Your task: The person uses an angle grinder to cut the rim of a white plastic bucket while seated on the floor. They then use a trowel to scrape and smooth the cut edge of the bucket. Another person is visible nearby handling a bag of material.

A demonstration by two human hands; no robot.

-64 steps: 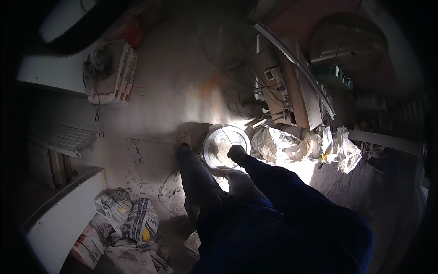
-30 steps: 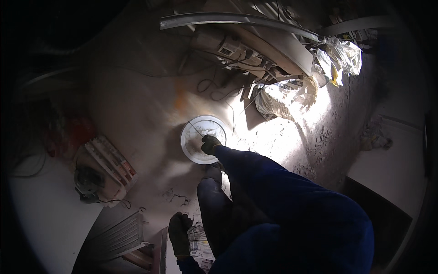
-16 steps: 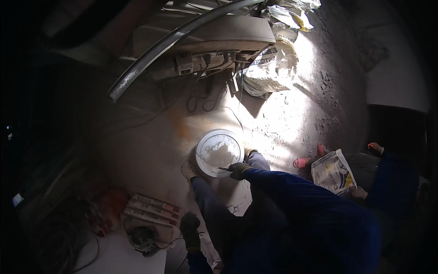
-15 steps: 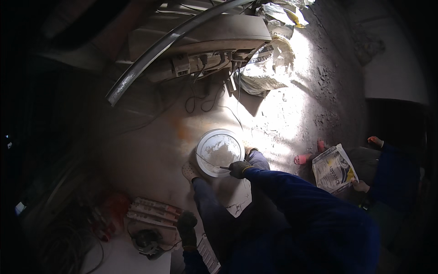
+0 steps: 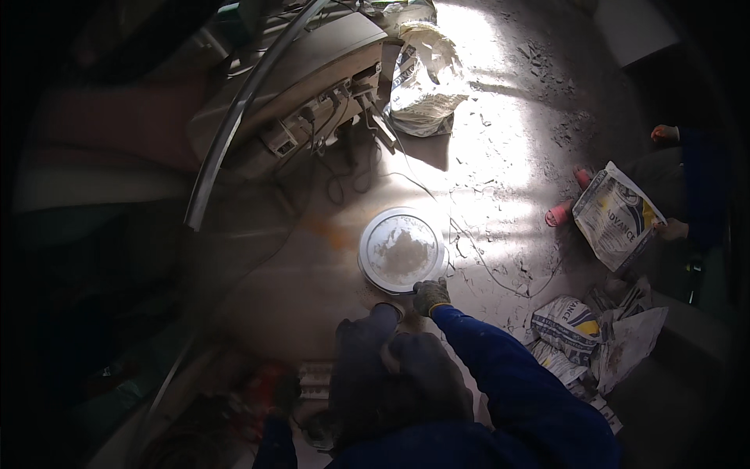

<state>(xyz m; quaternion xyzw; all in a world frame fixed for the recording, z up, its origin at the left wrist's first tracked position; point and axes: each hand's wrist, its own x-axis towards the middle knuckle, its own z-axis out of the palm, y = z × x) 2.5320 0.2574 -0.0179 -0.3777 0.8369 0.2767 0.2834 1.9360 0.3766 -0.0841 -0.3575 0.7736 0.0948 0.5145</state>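
A round, pale bucket (image 5: 402, 252) stands in front of my feet, seen from above, with a greyish patch of material within its rim. My right hand (image 5: 431, 297), in a dark work glove, is closed on the bucket's handle at the near right rim. My left hand (image 5: 287, 388) hangs low at the left in deep shade, near a pale ribbed object (image 5: 316, 380). Its fingers are too dark to make out.
At the upper left is a dusty machine (image 5: 312, 117) with cables, crossed by a curved metal bar (image 5: 238, 117). A crumpled sack (image 5: 426, 82) stands beside it. On the right, another person holds a printed sack (image 5: 619, 215); more sacks (image 5: 566, 328) lie below. A thin cable (image 5: 500, 283) crosses the floor.
The view has turned, and my feet now stand behind the bucket rather than either side of it. My right hand is closer to its rim. More sacks show at the right.
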